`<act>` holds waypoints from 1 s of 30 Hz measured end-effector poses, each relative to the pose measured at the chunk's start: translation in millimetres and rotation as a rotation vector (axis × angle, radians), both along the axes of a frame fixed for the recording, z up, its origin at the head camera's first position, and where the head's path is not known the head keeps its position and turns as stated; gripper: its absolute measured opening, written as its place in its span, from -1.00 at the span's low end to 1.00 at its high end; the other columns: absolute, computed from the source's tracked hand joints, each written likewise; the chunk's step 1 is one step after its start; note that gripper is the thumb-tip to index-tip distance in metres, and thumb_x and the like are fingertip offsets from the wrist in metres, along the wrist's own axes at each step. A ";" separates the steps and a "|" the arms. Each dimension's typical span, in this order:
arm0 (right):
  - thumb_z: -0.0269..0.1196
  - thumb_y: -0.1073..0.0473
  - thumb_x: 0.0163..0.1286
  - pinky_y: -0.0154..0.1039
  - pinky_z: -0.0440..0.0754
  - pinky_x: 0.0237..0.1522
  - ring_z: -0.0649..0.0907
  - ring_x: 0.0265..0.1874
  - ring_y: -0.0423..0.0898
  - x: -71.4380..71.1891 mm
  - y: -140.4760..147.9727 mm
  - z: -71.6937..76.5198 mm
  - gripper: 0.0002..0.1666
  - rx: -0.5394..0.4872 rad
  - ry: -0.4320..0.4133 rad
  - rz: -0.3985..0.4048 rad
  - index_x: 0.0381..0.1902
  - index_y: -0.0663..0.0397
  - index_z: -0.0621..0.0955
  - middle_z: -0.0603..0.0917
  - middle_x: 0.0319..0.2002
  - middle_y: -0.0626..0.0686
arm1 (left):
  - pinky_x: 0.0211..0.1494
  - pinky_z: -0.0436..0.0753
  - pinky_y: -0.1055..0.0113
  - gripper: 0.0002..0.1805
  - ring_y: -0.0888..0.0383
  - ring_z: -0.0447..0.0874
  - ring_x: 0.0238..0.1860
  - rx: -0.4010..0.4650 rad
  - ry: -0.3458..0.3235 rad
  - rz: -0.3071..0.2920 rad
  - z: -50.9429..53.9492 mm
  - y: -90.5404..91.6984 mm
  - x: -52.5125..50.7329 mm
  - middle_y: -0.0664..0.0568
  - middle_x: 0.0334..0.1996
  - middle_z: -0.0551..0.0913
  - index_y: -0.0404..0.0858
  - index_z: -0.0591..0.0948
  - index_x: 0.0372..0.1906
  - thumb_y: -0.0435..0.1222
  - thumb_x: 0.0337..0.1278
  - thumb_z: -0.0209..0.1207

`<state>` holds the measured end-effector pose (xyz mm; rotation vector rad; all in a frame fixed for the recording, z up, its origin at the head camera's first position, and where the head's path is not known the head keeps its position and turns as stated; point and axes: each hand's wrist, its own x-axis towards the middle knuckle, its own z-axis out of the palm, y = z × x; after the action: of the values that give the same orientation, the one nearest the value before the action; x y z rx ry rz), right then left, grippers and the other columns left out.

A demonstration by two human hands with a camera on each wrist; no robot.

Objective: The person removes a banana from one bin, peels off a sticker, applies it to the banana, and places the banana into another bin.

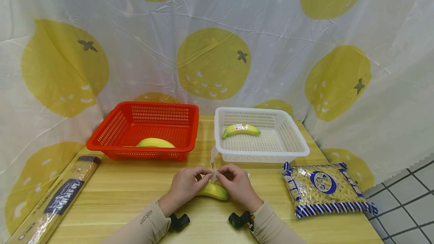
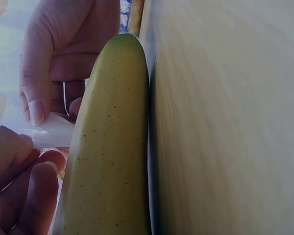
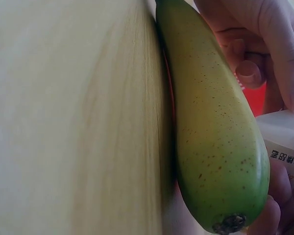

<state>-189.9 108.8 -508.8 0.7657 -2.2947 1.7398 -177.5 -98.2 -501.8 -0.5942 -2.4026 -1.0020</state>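
While left hand [image 1: 187, 184] and right hand [image 1: 239, 184] pinch a white label [image 2: 53, 133], the banana [image 1: 213, 191] lies just below their grip.

Left of the left hand [image 1: 186, 185], a long packet [image 1: 61, 199] with a dark blue label lies on the wooden table [image 1: 118, 183]. Right of the right hand [image 1: 239, 183], a pasta bag [image 1: 325, 183]; farther right, pale tiles [image 1: 408, 210]; beyond both hands, a fruit-print curtain [image 1: 271, 70].

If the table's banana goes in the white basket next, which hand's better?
Probably the right hand: it's nearer the white basket than the left hand. Both pinch the white label, so the right should let go first.
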 end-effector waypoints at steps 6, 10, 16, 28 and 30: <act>0.37 0.36 0.38 -0.36 0.67 -0.31 0.69 -0.37 -0.12 0.5 -0.5 0.4 -0.91 -0.003 0.001 -0.008 -0.18 0.16 0.71 0.77 -0.26 0.11 | -0.56 0.35 0.54 -0.90 0.55 0.49 -0.55 0.009 -0.010 0.009 -0.4 -0.2 -0.4 0.39 -0.50 0.75 0.10 0.83 -0.25 -0.20 0.16 0.47; 0.39 0.31 0.38 -0.36 0.64 -0.33 0.67 -0.38 -0.14 0.0 0.9 -0.5 -0.94 0.000 0.014 -0.008 -0.20 0.10 0.72 0.76 -0.28 0.06 | -0.54 0.38 0.54 -0.88 0.52 0.52 -0.54 0.021 0.008 0.008 -2.1 -0.6 -1.3 0.36 -0.47 0.77 0.08 0.82 -0.26 -0.23 0.11 0.49; 0.39 0.28 0.39 -0.37 0.63 -0.33 0.65 -0.39 -0.18 -0.2 1.4 -0.9 -0.95 0.000 0.020 -0.010 -0.21 0.06 0.73 0.75 -0.29 0.03 | -0.52 0.39 0.53 -0.88 0.51 0.53 -0.53 0.017 -0.005 0.017 -2.0 -1.3 -1.6 0.35 -0.47 0.77 0.07 0.83 -0.26 -0.23 0.11 0.48; 0.39 0.31 0.38 -0.35 0.64 -0.32 0.65 -0.38 -0.14 -0.2 1.7 -1.3 -0.94 0.003 0.019 -0.022 -0.22 0.07 0.72 0.75 -0.30 0.04 | -0.52 0.40 0.52 -0.91 0.52 0.53 -0.52 0.006 -0.032 0.024 -0.5 -2.1 -2.2 0.36 -0.46 0.77 0.07 0.83 -0.26 -0.22 0.16 0.46; 0.39 0.26 0.39 -0.34 0.64 -0.32 0.65 -0.38 -0.14 0.1 2.5 -1.1 -0.96 0.001 0.016 -0.017 -0.22 0.05 0.73 0.74 -0.29 0.02 | -0.52 0.40 0.52 -0.91 0.51 0.53 -0.52 0.006 -0.036 0.022 -0.4 -2.4 -2.3 0.36 -0.46 0.77 0.06 0.83 -0.25 -0.22 0.17 0.45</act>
<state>-189.8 111.3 -509.9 0.7551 -2.2852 1.7188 -179.8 -100.6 -502.2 -0.5515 -2.4317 -1.0182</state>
